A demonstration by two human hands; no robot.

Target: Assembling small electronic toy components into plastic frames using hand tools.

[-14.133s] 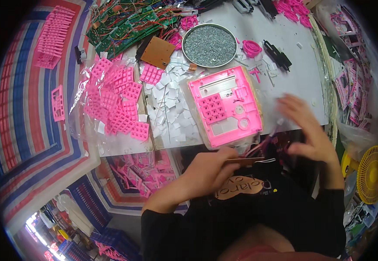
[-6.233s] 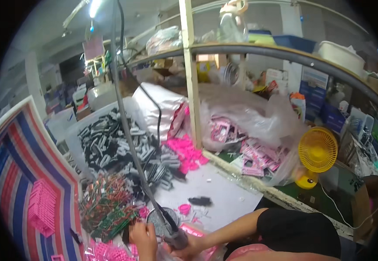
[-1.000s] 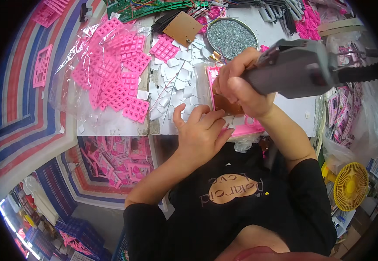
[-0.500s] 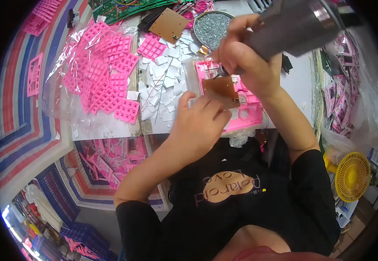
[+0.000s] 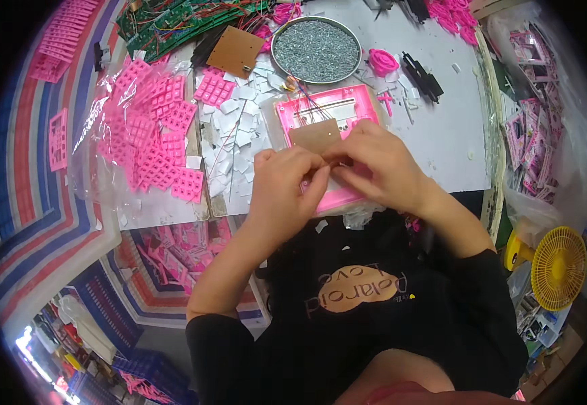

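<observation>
both hands pinched over a pink housing at the near edge of the worktop

the square pink plastic housing [image 5: 327, 145] lies flat at the near edge of the white worktop [image 5: 442, 128], right in front of the person's body, so both forearms can reach it without stretching. its far half shows; its near half is hidden under the hands. a small brown rectangular circuit board [image 5: 315, 133] sits inside it, with thin coloured wires [image 5: 313, 108] running to its upper part.

the left hand [image 5: 283, 185] and right hand [image 5: 378, 165] meet over the near side of the housing, fingertips curled in and touching one another, closed in a fine pinch. what they pinch is too small and too covered to make out; it seems to be a tiny part pressed against the housing.

supplies ring the work within arm's reach: a round metal tray of small grey screws [image 5: 315, 48] just beyond the housing, a scatter of white paper squares [image 5: 236, 135] to its left, and a clear plastic bag of pink keypad grids [image 5: 155, 138] further left. a second brown board [image 5: 237, 51] lies near the tray. black clips [image 5: 421, 73] rest to the right. a yellow fan [image 5: 558, 266] stands low at the right, off the worktop.
</observation>
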